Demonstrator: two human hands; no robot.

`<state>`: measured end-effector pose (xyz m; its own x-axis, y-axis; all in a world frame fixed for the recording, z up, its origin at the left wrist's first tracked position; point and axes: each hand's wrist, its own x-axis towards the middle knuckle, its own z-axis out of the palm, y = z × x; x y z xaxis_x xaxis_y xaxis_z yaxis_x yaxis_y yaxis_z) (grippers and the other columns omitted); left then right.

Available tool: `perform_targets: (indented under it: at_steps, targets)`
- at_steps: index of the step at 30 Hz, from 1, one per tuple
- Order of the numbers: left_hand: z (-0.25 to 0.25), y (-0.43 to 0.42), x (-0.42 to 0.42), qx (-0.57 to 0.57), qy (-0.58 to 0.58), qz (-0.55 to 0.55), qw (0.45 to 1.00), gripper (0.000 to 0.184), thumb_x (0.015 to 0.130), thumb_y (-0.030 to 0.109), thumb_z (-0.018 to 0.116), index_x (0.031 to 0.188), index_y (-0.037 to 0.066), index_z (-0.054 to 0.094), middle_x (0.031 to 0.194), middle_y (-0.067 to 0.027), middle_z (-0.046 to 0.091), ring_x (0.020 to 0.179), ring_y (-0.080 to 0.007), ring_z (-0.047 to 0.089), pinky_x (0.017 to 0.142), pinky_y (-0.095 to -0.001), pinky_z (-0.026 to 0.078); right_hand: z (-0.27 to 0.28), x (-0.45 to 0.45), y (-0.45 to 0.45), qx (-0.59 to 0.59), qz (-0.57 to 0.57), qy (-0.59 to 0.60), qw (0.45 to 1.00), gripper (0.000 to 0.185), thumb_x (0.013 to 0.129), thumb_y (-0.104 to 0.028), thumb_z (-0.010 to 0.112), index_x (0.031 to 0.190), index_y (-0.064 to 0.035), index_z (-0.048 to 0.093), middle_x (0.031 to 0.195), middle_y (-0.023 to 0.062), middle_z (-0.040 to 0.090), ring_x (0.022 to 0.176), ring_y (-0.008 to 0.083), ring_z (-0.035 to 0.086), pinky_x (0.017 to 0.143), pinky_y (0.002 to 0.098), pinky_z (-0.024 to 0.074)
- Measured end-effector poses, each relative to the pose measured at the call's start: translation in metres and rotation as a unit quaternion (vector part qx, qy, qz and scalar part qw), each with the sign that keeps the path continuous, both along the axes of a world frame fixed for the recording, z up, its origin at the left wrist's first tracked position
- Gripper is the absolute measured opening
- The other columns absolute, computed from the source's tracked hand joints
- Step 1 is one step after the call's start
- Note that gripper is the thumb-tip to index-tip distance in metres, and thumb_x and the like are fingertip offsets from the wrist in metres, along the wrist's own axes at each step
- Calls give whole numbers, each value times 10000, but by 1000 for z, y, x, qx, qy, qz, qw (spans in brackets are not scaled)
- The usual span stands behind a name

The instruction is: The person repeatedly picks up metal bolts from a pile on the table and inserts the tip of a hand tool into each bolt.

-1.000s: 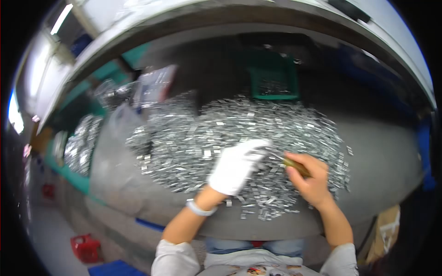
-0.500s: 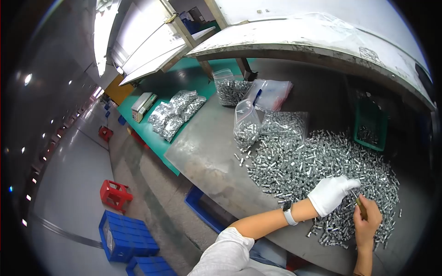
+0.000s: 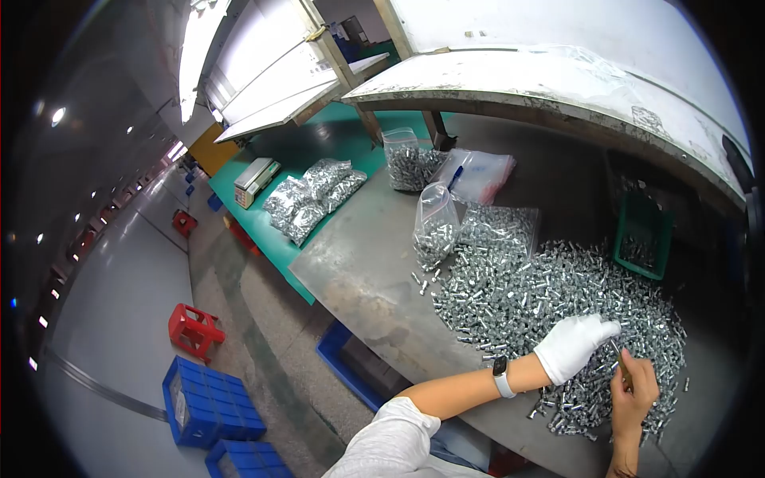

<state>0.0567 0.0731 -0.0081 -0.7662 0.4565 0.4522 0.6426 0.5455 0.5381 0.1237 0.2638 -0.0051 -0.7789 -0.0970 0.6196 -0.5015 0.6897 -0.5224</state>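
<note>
A broad heap of small silvery metal parts covers the right part of the grey table. Over the heap, my left hand wears a white glove and has its fingers pinched together; what it holds is too small to make out. Close beside it on the right, my bare right hand is closed around the brownish handle of a tool. The tool's thin tip points up toward the gloved fingertips.
Bags of metal parts and flat plastic bags lie behind the heap. A green tray stands back right. On the green table are more filled bags and a scale. Blue crates and a red stool stand on the floor.
The view has swung left since the first frame, bringing the floor, stool and crates into sight. Both hands stay close together over the heap, the right still holding the tool.
</note>
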Motion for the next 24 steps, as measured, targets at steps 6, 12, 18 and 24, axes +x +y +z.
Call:
perform_targets:
  at_steps: [6, 12, 18, 24]
  targets:
    - [-2, 2, 0, 2, 10, -3, 1000, 273, 884, 63, 551, 1135, 168, 571, 849, -116, 580, 781, -339, 649, 676, -447, 530, -3, 0, 2, -20, 0, -10, 1000, 411, 761, 153, 663, 1121, -42, 703, 839, 63, 586, 627, 121, 503, 499, 241, 379]
    - [-4, 3, 0, -12, 13, -4, 1000, 306, 864, 35, 546, 1147, 147, 571, 824, -114, 577, 773, -334, 643, 671, -431, 526, 5, -3, 3, -14, 1, -15, 1000, 343, 750, 166, 662, 1013, -49, 709, 800, 56, 528, 595, 124, 470, 506, 260, 359]
    - [-13, 7, 1, -30, 54, -2, 998, 340, 833, 14, 550, 1157, 117, 547, 808, -111, 575, 773, -323, 645, 682, -430, 520, 2, -4, 4, -49, 27, -35, 998, 322, 765, 153, 657, 1028, -24, 709, 806, 68, 557, 596, 126, 501, 500, 248, 378]
    - [-13, 5, -2, -16, 61, -1, 998, 271, 843, 31, 548, 1107, 91, 548, 801, -105, 580, 754, -308, 640, 655, -405, 513, -9, -6, 9, -95, -3, -109, 990, 282, 793, 114, 665, 1036, -21, 710, 812, 81, 593, 632, 154, 530, 555, 280, 417]
